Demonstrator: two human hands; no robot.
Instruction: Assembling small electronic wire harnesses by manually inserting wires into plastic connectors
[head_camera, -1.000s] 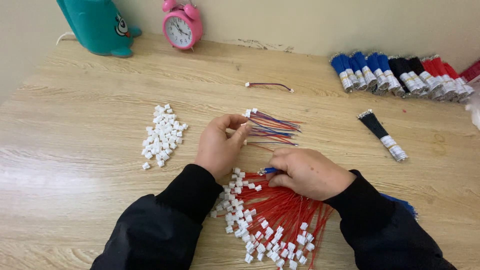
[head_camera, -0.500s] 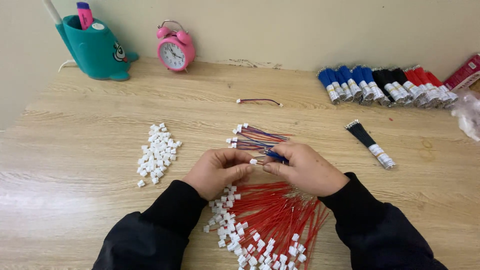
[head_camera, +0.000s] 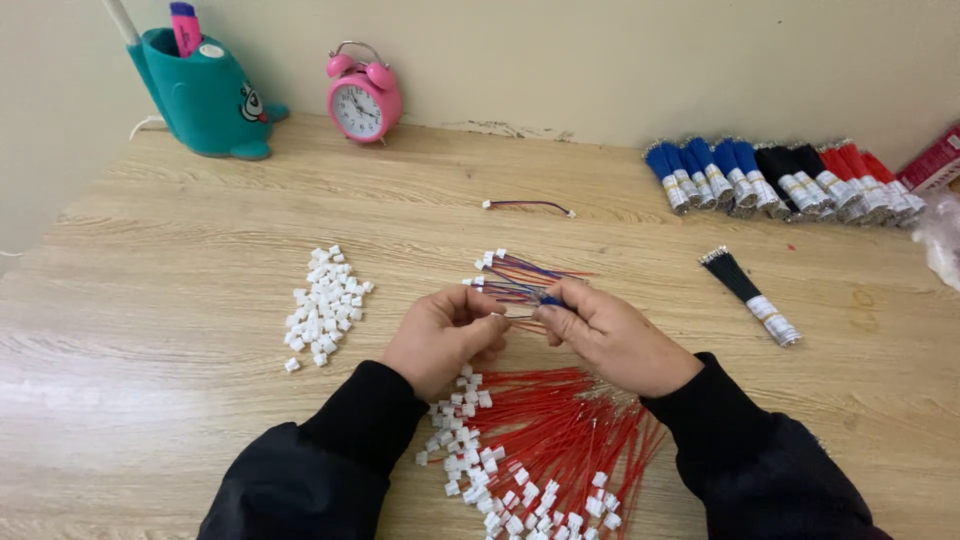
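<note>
Teal holder (head_camera: 205, 95) holds a pink marker (head_camera: 185, 27).

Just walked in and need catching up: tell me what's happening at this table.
A person in black sleeves sits at a wooden table. The left hand and right hand meet over a small bunch of red and blue wires with white connectors, the right hand pinching a blue wire end. Below the hands lies a pile of red wires with white plugs. A heap of loose white connectors sits to the left, and bundled wires line the far right edge.
</note>
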